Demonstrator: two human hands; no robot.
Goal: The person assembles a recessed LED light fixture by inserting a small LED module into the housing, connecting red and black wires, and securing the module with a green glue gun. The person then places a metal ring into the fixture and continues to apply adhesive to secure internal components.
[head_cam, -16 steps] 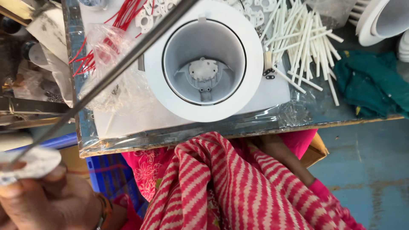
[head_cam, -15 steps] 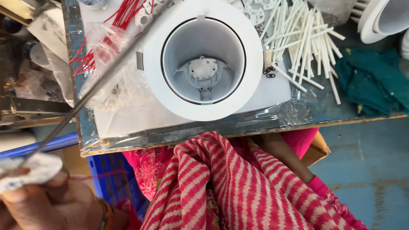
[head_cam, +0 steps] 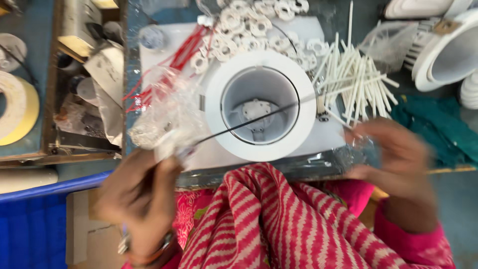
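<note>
My left hand (head_cam: 142,199) pinches the near-left end of a thin, stiff-looking dark rod (head_cam: 249,121) slanting over the white lamp housing (head_cam: 260,104), best gripped near its end, while my blurred right hand (head_cam: 396,159) hovers open near the white sleeves (head_cam: 356,82).

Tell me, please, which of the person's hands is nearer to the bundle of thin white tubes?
Right. The right hand sits just below the white tubes, fingertips almost reaching them. The left hand is across the white round housing.
</note>
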